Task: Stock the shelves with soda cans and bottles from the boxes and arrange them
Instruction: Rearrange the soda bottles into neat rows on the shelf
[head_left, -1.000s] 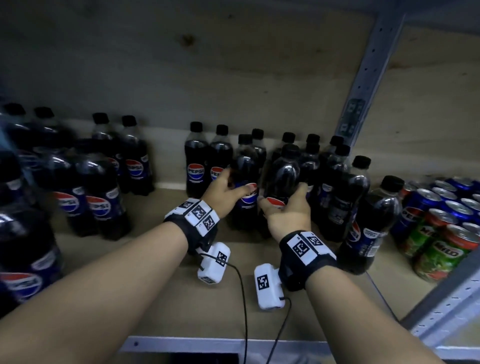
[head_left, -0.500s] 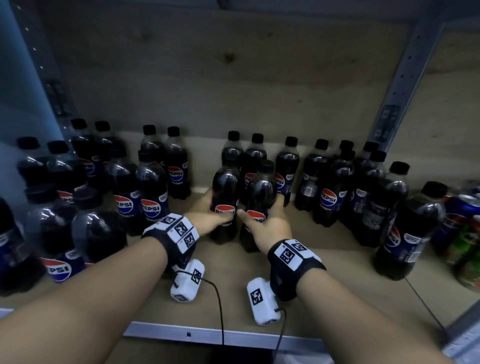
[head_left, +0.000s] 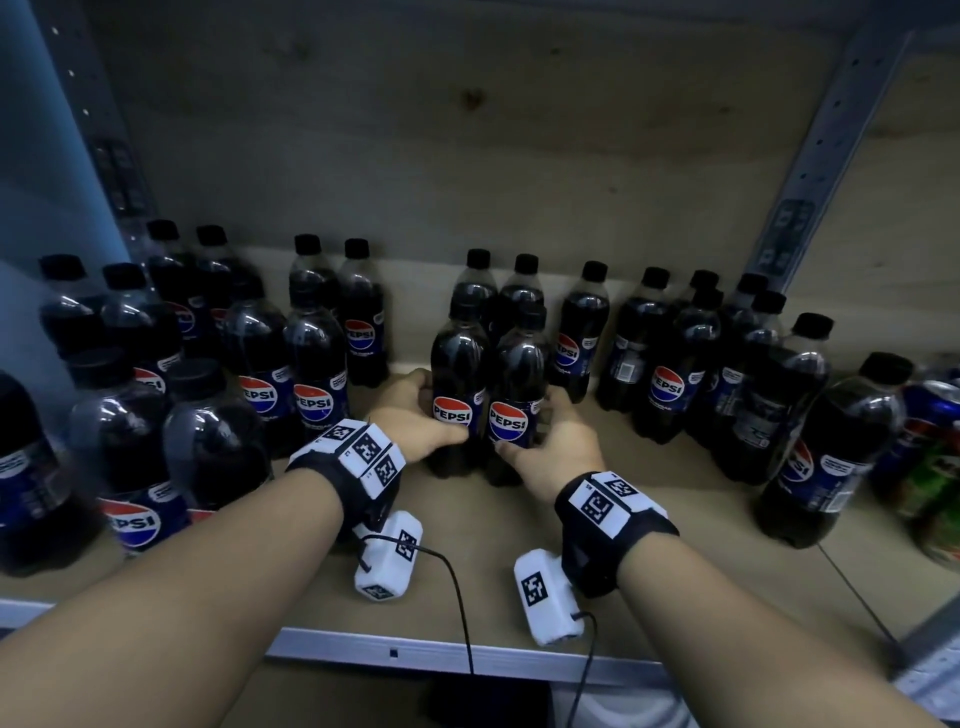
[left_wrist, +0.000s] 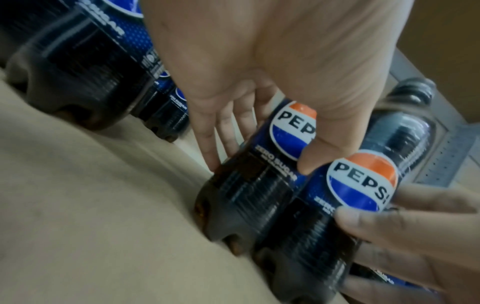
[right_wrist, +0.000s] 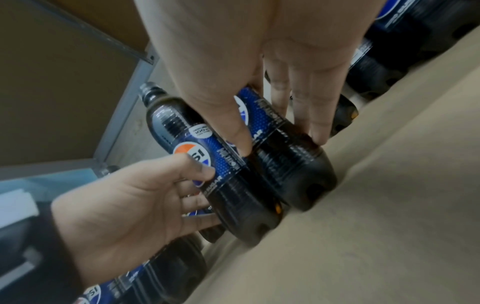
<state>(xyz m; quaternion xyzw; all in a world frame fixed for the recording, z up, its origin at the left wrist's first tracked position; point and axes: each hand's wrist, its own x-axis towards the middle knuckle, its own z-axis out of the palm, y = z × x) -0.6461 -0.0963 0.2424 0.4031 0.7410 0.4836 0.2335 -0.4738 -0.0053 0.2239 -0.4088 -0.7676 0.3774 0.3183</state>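
Two Pepsi Zero Sugar bottles stand upright, side by side and touching, mid-shelf on the wooden shelf board (head_left: 467, 545). My left hand (head_left: 436, 408) grips the left bottle (head_left: 457, 364), thumb (left_wrist: 319, 152) on its front label and fingers (left_wrist: 207, 148) curled behind it. My right hand (head_left: 530, 423) grips the right bottle (head_left: 519, 374), its thumb (right_wrist: 233, 127) on one side and its fingers (right_wrist: 317, 119) on the other. In the left wrist view both bottle bases (left_wrist: 233, 222) rest on the board.
More Pepsi bottles stand in clusters at the left (head_left: 311, 364), behind the held pair (head_left: 498, 291) and at the right (head_left: 675, 364). Cans (head_left: 930, 410) sit at the far right. A metal rail (head_left: 415, 654) edges the front; steel uprights (head_left: 810, 171) flank the bay.
Both hands have slid the two bottles leftward, away from the right cluster. The pair now stands in front of the middle back bottles. The grips are unchanged.
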